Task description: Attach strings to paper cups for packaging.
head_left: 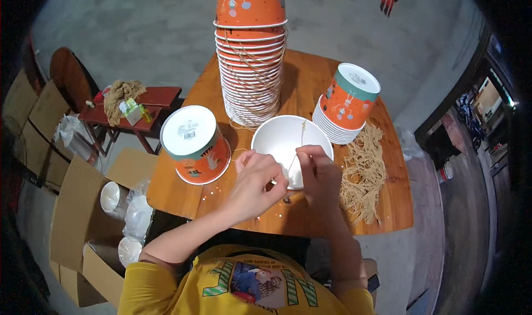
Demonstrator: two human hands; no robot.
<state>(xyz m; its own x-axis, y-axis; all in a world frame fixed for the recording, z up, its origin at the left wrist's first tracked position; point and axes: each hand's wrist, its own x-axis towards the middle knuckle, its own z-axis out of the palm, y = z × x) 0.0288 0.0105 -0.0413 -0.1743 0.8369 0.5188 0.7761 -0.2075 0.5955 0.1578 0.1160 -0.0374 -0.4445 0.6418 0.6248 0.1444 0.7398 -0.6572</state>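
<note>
A white-lined paper bucket (282,135) stands at the table's near middle, its open mouth toward me. Over its right side my right hand (320,176) pinches a thin tan cord (303,135), which runs along the bucket's inside. At the bucket's near left rim my left hand (257,182) is closed, thumb against curled fingers, with a light cord end between them. A bit of cord also trails left from its fingers. To the right lies a loose heap of tan cords (364,176).
Behind the bucket rises a tall stack of orange buckets (250,76) with cords hanging down it. An upturned bucket (191,132) stands left, a shorter upturned stack (354,93) right. Left of the wooden table (299,65) sit an open cardboard box (77,215) and a red bench (160,96).
</note>
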